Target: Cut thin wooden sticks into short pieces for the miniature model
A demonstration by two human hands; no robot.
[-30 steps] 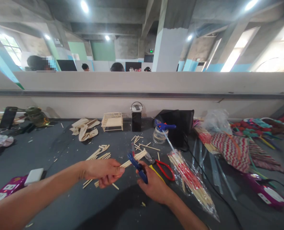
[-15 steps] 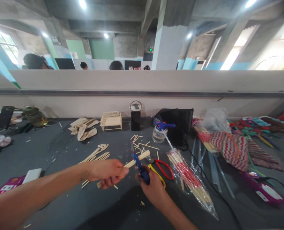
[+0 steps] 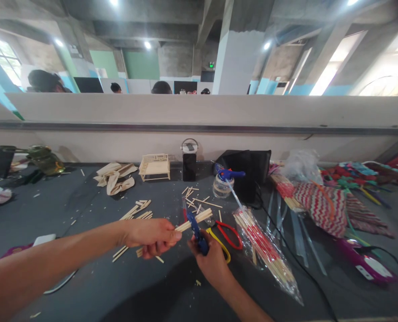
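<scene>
Over dark tabletop (image 3: 88,277), sticks (image 3: 204,215) jut from clenched left fingers (image 3: 169,235); right fingers (image 3: 210,240) grip pliers (image 3: 195,226).

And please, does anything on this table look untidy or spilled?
Slightly: loose sticks lie crisscrossed near the clear jar, and pale scraps litter the dark table, unlike the neatly bagged sticks. The bundle in the left hand looks orderly; I see no clear damage.

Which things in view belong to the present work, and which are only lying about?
Apparently in use:
thin pale wooden sticks, left hand;
blue pliers-like tool, right hand.

Apparently just lying about:
red-and-white zigzag-patterned fabric;
crumpled beige pieces.
</scene>
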